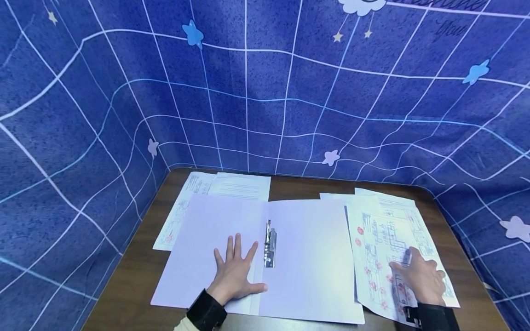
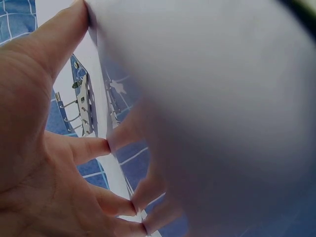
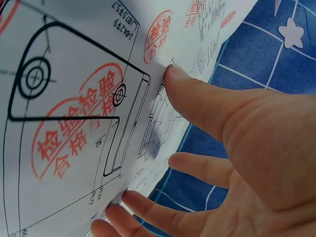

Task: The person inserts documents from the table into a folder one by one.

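A pale file folder (image 1: 310, 257) lies spread out on the table, with a metal clip (image 1: 270, 246) beside its spine. My left hand (image 1: 237, 273) rests on the folder's left cover, fingers straight and splayed, thumb towards the spine. In the left wrist view its fingertips touch the glossy cover (image 2: 222, 74), and the clip (image 2: 81, 101) shows beyond the thumb. On the right, my right hand (image 1: 422, 278) is over a sheet with line drawings and red stamps (image 1: 374, 248). The right wrist view shows its thumb (image 3: 190, 91) touching the drawing sheet (image 3: 74, 148), fingers loosely extended, nothing pinched.
More printed sheets (image 1: 422, 225) lie beneath the stamped one. Other papers (image 1: 240, 187) stick out from under the folder's upper left. The brown wooden table (image 1: 128, 271) meets a blue gridded cloth (image 1: 265, 110) with stars at the back and sides.
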Demonstrator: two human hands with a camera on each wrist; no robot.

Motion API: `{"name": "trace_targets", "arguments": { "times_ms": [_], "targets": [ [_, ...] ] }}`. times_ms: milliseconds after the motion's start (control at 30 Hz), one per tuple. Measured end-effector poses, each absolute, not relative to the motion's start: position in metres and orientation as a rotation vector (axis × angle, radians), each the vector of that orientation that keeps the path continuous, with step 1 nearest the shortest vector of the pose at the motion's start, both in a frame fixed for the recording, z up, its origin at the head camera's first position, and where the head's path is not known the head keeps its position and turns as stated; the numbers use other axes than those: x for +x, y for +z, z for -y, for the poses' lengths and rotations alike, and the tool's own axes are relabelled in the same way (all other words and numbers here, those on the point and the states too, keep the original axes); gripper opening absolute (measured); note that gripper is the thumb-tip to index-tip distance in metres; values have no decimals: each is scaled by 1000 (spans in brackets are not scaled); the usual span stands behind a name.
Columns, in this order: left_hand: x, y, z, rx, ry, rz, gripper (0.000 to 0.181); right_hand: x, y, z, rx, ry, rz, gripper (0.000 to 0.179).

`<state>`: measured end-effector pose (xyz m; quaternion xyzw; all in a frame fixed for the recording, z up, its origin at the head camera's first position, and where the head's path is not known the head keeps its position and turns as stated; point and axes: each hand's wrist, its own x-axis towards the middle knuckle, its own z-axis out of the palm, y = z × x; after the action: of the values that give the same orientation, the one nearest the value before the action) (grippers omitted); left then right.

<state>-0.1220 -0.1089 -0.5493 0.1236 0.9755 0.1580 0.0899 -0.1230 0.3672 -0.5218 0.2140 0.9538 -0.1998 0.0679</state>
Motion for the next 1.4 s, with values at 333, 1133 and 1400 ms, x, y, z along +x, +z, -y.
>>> {"name": "trace_targets", "arguments": {
  "times_ms": [333, 1133, 1400],
  "targets": [
    [-121, -547, 109, 369, 478, -2907, 114, -124, -527, -373, 651, -601, -2886, 93],
    [-119, -546, 113, 371, 475, -2925, 114, -127, -527, -388, 724, -699, -2972, 55],
    [-120, -547, 116, 390, 473, -2936, 112, -120, -528, -397, 818, -727, -2883, 34]
  ]
}}
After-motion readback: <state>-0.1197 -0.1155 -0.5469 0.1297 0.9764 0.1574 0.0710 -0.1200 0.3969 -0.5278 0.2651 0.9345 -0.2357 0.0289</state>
